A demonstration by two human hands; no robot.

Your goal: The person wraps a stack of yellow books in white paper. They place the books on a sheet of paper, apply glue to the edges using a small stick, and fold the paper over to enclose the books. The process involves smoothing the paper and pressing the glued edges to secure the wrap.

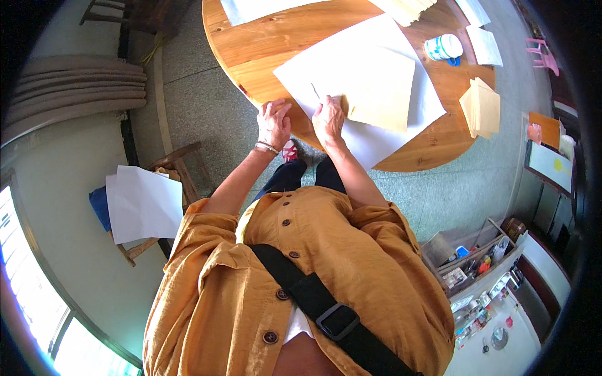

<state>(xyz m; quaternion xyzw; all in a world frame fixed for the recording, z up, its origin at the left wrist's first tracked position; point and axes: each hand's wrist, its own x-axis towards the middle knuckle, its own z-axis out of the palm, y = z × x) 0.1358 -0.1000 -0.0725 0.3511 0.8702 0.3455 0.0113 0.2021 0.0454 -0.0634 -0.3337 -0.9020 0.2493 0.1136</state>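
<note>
A large white paper sheet (376, 145) lies on the round wooden table (249, 51), with a tan paper piece (383, 89) on top of it. My left hand (274, 123) is at the table's near left edge, fingers spread and holding nothing visible. My right hand (329, 117) is curled over the white sheet, beside the lower left corner of the tan paper. A thin dark thing (315, 90) shows just past its fingertips; whether the hand grips it or the paper is unclear.
A white and blue mug (443, 47) stands right of the sheet. Stacked tan papers (485, 107) lie at the table's right edge, more (404, 9) at the far side. White sheets (143, 202) lie on a wooden chair (181, 164) at left. A compartmented wooden box (475, 263) is lower right.
</note>
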